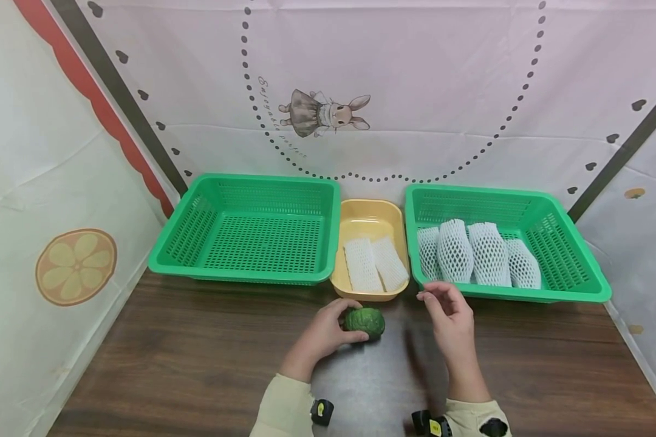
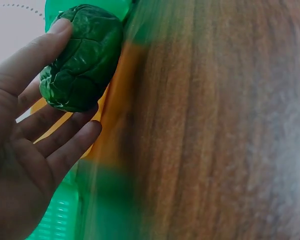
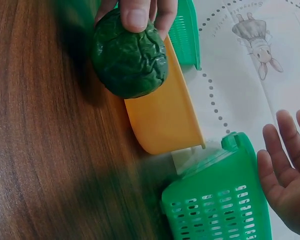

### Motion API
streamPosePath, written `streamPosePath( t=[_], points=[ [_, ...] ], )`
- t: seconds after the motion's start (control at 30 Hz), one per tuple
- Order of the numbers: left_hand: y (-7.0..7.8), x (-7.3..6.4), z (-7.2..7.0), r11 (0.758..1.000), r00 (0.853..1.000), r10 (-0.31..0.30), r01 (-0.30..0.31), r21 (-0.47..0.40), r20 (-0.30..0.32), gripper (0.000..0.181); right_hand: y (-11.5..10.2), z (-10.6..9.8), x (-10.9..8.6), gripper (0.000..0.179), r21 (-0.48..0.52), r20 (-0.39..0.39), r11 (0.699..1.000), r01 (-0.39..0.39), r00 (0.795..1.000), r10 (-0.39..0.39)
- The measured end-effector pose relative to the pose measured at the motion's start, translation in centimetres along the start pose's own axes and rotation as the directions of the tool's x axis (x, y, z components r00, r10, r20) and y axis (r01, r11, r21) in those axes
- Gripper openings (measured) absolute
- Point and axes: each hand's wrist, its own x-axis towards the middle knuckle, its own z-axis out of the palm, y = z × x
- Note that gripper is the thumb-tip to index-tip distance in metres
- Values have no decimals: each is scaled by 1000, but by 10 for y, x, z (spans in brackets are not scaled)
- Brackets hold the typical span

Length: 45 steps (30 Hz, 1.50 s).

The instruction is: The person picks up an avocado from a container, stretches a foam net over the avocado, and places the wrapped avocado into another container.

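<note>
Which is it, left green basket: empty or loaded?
Empty. The head view shows only bare mesh floor inside the left green basket; the foam nets sit in the right green basket.

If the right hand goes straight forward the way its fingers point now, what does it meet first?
Probably the front rim of the right green basket: the right hand hovers just before it, fingers pointing away from the person. Its height above the rim is unclear, so it might pass over.

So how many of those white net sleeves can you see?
6. Four stand in the right green basket. Two lie flat in the yellow tub. More could hide behind.
</note>
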Motion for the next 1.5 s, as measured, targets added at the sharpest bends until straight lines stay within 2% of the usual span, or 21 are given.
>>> streamPosePath(
  t=[0.43, 0.7, 0.93, 1.07, 1.17, 1.23, 1.27, 1.3, 1.33, 1.4, 1.43, 1.47, 1.5],
  points=[
    [-4, 3, 5, 998, 997, -69, 69, 15, 38, 48, 3, 0, 0, 11, 26, 1, 1000, 15, 1000, -15],
    [-2, 3, 4, 999, 997, -55, 55, 2, 57, 58, 5, 0, 0, 11, 30, 3, 1000, 5, 1000, -5],
    [0, 1, 1, 999, 997, -45, 44, 19, 62, 60, 6, 1, 0, 11, 28, 6, 1000, 8, 1000, -9],
    [9, -4, -10, 1000, 1000, -13, 13, 3, 8, 52, 0, 3, 6, 12, 13, 15, 1000, 3, 1000, -4],
    [17, -7, -20, 997, 994, 66, -69, -28, -89, 39, -7, 8, 15, 12, -18, 40, 999, 26, 999, -25],
    [22, -8, -27, 987, 972, 141, -153, -49, -186, 29, -12, 12, 23, 12, -70, 73, 996, 58, 996, -53],
    [23, -9, -30, 978, 952, 182, -201, -54, -247, 23, -14, 15, 28, 12, -106, 95, 991, 76, 993, -66],
    [24, -10, -33, 967, 924, 219, -249, -57, -314, 19, -16, 18, 32, 12, -145, 121, 985, 92, 990, -75],
    [25, -11, -36, 953, 888, 255, -297, -55, -383, 15, -17, 21, 37, 13, -184, 150, 977, 111, 985, -83],
    [24, -11, -42, 927, 800, 314, -374, -16, -511, 10, -18, 28, 45, 13, -257, 209, 957, 135, 975, -81],
    [23, -11, -45, 920, 756, 335, -392, 22, -563, 9, -17, 32, 50, 14, -294, 242, 945, 142, 968, -71],
    [21, -11, -47, 916, 719, 353, -397, 62, -599, 9, -15, 36, 54, 15, -328, 277, 932, 153, 959, -60],
    [20, -11, -50, 916, 691, 364, -388, 104, -625, 10, -14, 40, 58, 16, -359, 311, 919, 164, 949, -48]
  ],
)
